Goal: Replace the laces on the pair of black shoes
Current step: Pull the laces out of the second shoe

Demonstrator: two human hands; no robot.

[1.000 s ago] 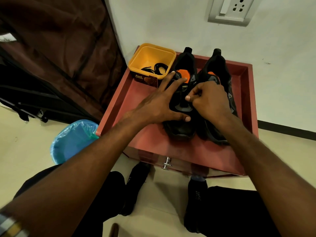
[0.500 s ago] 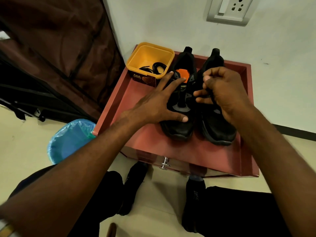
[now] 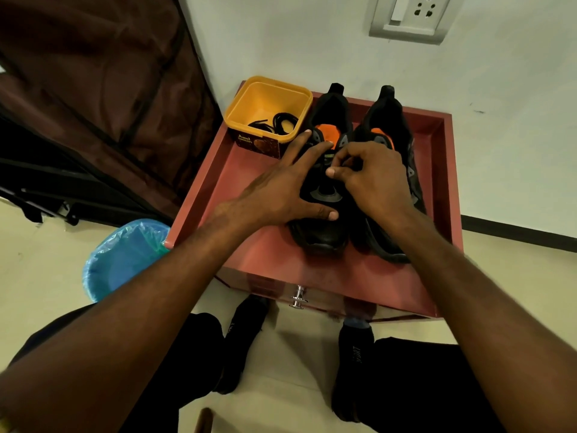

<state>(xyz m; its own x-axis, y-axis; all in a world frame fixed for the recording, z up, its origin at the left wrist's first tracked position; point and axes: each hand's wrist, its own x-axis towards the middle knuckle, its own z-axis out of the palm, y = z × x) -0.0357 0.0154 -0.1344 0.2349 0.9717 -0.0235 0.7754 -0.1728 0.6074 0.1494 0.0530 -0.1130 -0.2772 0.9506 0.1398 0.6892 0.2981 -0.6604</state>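
Two black shoes with orange insoles stand side by side on a red tray-topped table (image 3: 268, 257), toes toward me. My left hand (image 3: 281, 192) lies with straight fingers spread over the left shoe (image 3: 324, 232), thumb across its toe. My right hand (image 3: 371, 176) hovers over the same shoe's tongue with fingers curled, thumb and forefinger pinching at the black lace there. The right shoe (image 3: 390, 120) is partly hidden under my right hand and forearm. A yellow tub (image 3: 265, 98) at the table's back left holds coiled black laces (image 3: 281, 121).
A blue bin with a plastic liner (image 3: 125, 260) stands on the floor left of the table. A dark brown fabric wardrobe (image 3: 93, 89) fills the left. The white wall with a socket plate (image 3: 412, 17) is behind. My socked feet (image 3: 356, 354) are under the table's front edge.
My right hand has come down from above the right shoe to the left shoe's tongue. My left hand has stayed pressed on the left shoe.
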